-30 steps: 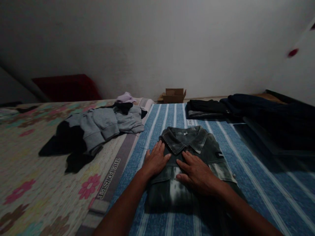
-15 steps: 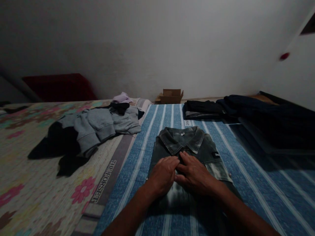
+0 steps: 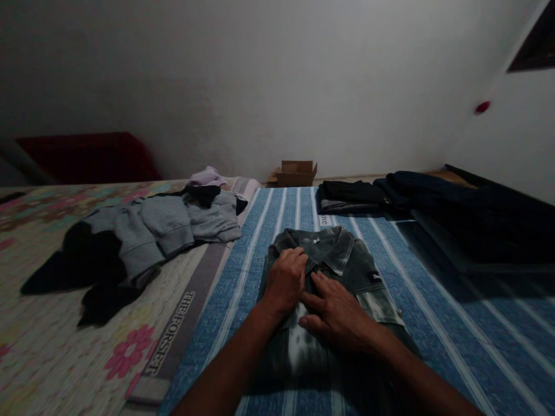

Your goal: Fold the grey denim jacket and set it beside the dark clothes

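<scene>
A grey-green shirt [image 3: 368, 260] with pale bleached patches lies folded, collar at the far end, on a blue striped cloth [image 3: 234, 271]. My left hand [image 3: 285, 280] is at the left side of its collar, fingers bent and held together over the collar tip, which they hide. On the shirt's front, just below the collar opening, rests my right hand [image 3: 336, 309]. Its fingers are stretched out and slightly apart, pressing lightly on the fabric. The lower part of the shirt is in shadow beneath my forearms.
Grey and black clothes [image 3: 160, 225] lie heaped on a flowered bedspread [image 3: 173, 300] to the left. Folded dark garments [image 3: 351, 193] and a larger dark pile [image 3: 485, 214] are at the right. An open cardboard box [image 3: 297, 173] stands by the wall.
My left hand has moved up from the shirt's front placket to the left collar tip. My right hand stays on the front. The camera view has shifted slightly right.
</scene>
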Demonstrator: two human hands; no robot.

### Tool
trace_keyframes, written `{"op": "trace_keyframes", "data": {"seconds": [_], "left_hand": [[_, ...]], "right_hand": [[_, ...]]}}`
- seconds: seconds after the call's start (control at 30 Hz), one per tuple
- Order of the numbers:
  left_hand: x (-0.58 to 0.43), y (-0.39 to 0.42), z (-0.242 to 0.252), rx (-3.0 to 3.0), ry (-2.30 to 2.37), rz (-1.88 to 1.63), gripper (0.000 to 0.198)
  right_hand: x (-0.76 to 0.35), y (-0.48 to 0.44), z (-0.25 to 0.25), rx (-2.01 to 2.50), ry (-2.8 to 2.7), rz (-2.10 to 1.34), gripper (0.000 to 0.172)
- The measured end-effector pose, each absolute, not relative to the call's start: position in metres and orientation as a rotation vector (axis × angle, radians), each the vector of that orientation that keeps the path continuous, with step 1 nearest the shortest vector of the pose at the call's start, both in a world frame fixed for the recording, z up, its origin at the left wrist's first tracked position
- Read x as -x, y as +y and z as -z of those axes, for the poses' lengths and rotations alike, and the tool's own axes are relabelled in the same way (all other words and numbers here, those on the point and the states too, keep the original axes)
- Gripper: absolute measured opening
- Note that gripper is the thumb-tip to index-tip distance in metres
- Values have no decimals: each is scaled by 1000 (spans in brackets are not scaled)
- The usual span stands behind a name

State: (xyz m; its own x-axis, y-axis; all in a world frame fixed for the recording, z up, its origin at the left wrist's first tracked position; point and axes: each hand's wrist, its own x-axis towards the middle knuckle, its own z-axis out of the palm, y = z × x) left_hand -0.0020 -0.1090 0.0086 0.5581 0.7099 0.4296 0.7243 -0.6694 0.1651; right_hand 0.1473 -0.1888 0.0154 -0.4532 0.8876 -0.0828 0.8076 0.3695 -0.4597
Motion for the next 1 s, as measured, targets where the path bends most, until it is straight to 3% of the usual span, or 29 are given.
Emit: {"op": "trace_keyframes", "data": {"seconds": [0.23, 0.4, 0.53, 1.0], "left_hand": [[-13, -82, -44, 2946, -1003, 131, 13], [-29, -70, -60, 3011, -1051, -342, 19], [-33, -57, -69, 3050, -1098, -429, 26], [-43, -44, -73, 3093, -1132, -611, 16]], "right_hand": [[-148, -189, -18, 1543, -2426, -722, 59], [-148, -188, -17, 1537, -2411, -712, 59], [-149, -190, -17, 1542, -2402, -716, 59], [-148, -190, -21, 1544, -2375, -733, 59]]}}
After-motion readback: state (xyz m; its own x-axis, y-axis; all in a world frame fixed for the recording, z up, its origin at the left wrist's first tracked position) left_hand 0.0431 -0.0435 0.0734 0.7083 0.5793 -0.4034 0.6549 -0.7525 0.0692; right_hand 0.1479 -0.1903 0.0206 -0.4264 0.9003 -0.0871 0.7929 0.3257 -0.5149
